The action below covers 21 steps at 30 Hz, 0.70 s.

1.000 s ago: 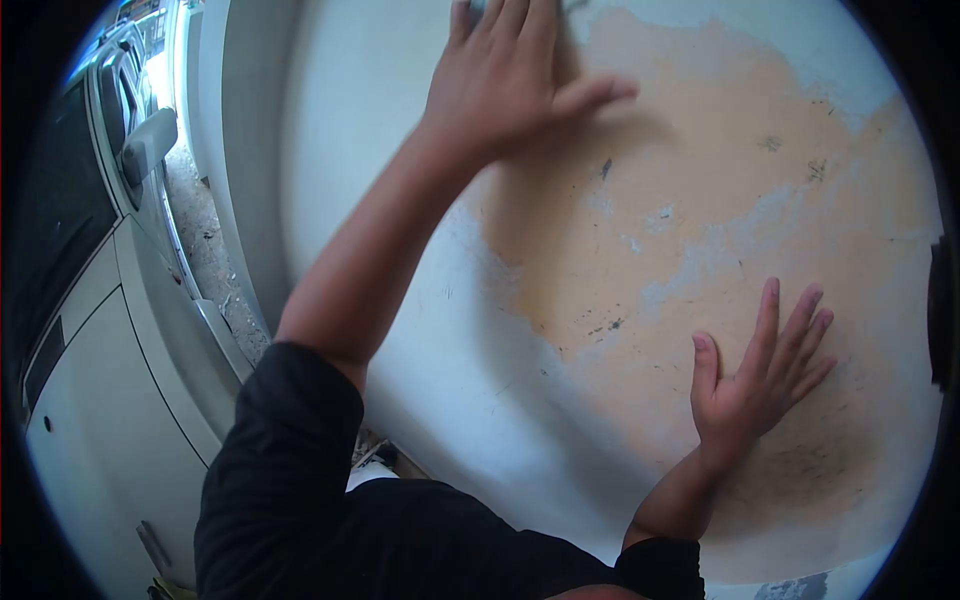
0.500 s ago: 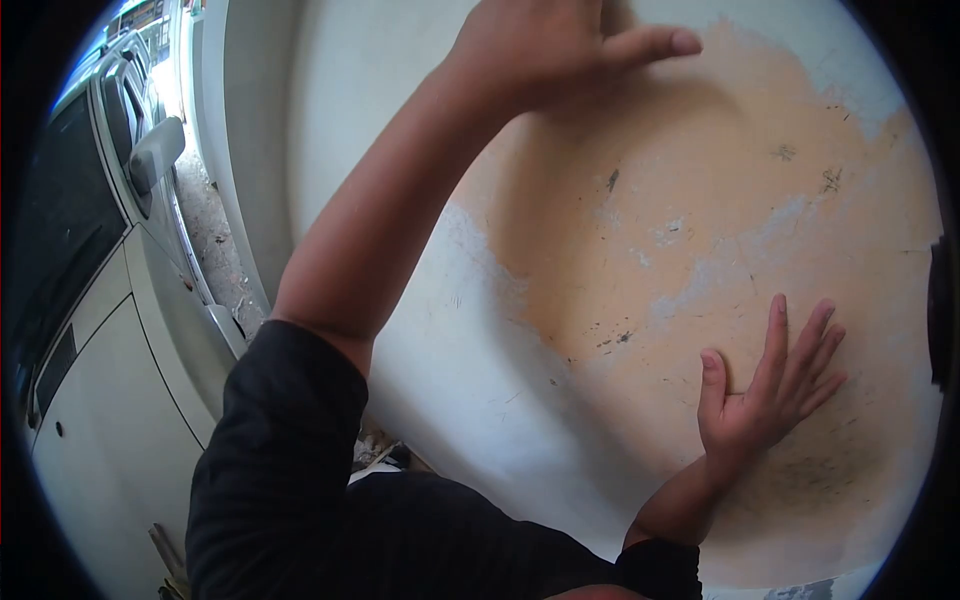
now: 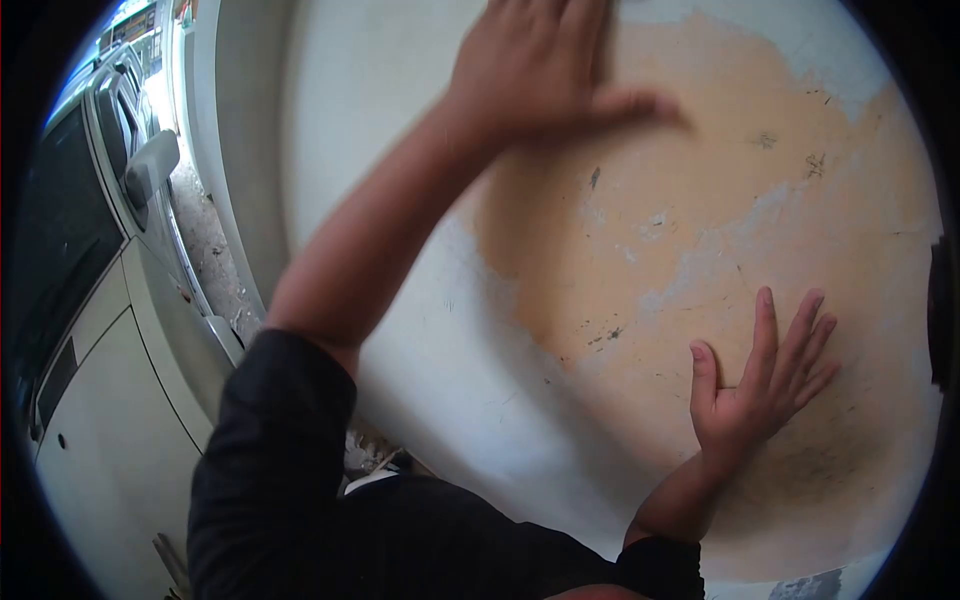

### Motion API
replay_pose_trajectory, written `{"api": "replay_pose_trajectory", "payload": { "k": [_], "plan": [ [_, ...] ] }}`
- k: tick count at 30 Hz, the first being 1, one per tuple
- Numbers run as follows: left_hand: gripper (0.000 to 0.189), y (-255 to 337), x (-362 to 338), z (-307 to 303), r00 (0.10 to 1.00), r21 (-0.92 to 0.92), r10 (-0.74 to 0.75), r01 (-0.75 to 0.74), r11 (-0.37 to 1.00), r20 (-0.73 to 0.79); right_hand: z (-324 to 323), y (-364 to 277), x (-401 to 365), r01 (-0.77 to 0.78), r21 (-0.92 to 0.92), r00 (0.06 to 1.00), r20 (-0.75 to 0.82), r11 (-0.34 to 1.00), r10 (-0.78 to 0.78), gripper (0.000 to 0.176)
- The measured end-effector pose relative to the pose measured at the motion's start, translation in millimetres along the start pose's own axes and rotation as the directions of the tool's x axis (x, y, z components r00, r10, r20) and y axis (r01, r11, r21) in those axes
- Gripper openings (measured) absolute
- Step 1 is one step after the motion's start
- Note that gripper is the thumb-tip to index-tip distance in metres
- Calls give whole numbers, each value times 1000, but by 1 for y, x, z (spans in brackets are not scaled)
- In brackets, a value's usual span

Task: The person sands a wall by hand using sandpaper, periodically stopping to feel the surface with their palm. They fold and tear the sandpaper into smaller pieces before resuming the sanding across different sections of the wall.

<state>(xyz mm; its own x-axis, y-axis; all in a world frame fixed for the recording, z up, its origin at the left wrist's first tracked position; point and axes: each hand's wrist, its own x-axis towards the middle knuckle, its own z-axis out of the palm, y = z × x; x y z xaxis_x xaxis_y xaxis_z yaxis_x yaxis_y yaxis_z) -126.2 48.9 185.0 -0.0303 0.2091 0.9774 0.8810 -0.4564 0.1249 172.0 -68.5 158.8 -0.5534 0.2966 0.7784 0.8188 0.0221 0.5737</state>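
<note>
My left hand (image 3: 530,70) lies at the upper middle, back toward me, over the pale edge of a panel (image 3: 700,230) with tan patches and grey scuffs. Its thumb is stretched out to the right and slightly blurred; the fingertips are cut off by the top of the view. What is under the palm is hidden. Lower right, my right hand (image 3: 750,400) rests flat on the tan area, its fingers spread and nothing visible in it.
A light-coloured vehicle (image 3: 120,420) with a dark window and a side mirror (image 3: 152,165) stands on the left. Between it and the panel runs a strip of rough ground (image 3: 205,235). Small debris (image 3: 370,455) lies below the panel's lower edge.
My left hand has moved down and slightly left, and more of its fingers show. My right hand keeps its spread pose, while the whole view has shifted slightly.
</note>
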Motion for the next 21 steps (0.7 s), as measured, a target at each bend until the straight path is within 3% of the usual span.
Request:
{"api": "replay_pose_trajectory", "payload": {
  "k": [3, 4, 5, 9, 11, 13, 16, 18, 19, 21],
  "plan": [
    [117, -8, 13, -4, 993, 49, -30, 25, 998, 111, -2, 2, -2, 9, 41, 1000, 4, 999, -9, 66],
    [113, 1, -6, -3, 999, -122, -19, 22, 992, 29, -4, 2, -4, 6, 47, 1000, 3, 999, -6, 66],
    [117, 9, -33, 7, 982, 50, 127, -121, 991, -139, -5, 1, -4, 5, 61, 1000, 14, 998, -6, 65],
    [119, 65, -134, -12, 961, -177, 102, -57, 983, 257, -6, -1, -4, 17, 70, 999, 30, 997, -20, 64],
    [122, 57, -119, -10, 964, -122, 127, -100, 987, 235, -3, -2, -3, 17, 76, 1000, 16, 997, -18, 63],
    [117, 35, -69, -5, 983, -25, 174, -173, 985, 51, -7, 1, -6, 25, 72, 999, 30, 997, -27, 63],
    [118, 13, 19, -18, 985, -141, 165, -156, 978, 57, -8, -1, -7, -2, 98, 999, 52, 995, -3, 61],
    [115, 10, 43, -19, 980, -98, -13, 33, 995, 196, -11, -1, -9, -31, 151, 996, 82, 988, 19, 55],
    [115, 13, 34, -14, 980, -97, -12, 32, 995, 198, -13, -1, -10, -33, 152, 996, 82, 988, 21, 55],
    [119, 21, -15, 0, 974, 38, 210, -208, 977, -84, -16, -1, -12, -52, 210, 994, 109, 976, 29, 53]
  ]
}}
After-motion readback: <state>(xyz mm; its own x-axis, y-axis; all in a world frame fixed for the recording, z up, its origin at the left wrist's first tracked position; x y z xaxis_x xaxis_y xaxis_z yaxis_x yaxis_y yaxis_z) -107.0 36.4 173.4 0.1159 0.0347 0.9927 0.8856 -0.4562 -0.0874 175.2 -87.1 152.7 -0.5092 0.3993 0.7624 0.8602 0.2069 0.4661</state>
